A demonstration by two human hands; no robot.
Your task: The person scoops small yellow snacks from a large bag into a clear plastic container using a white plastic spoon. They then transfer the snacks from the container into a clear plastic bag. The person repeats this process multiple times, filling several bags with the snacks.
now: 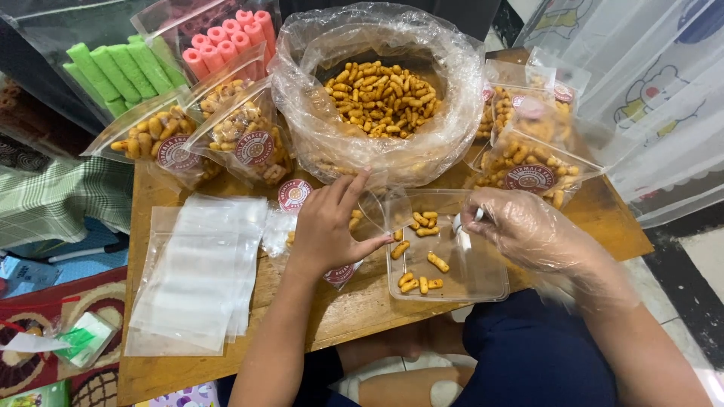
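We're holding the left hand [328, 226] bare, fingers spread, palm down, pressing on the mouth edge of a small clear pouch [373, 215] w/ its sticker label showing under the wrist. The right hand [528, 230], in a thin plastic glove, is pinching something small and white at its fingertips; can't tell what.

Between the hands we're seeing a clear shallow tray [471, 279] on the wooden table [362, 316], long axis running front-to-back, approx. a dozen orange snack sticks [437, 261] lying scattered in it, pointing all ways.

Behind: big open bag of snack sticks [381, 98], blocking the reach to the table's far edge. Filled labelled packs left [200, 139] and right [532, 162]. Stack of empty pouches [200, 271] near left. Green [117, 71] and pink [234, 38] rolls far left.
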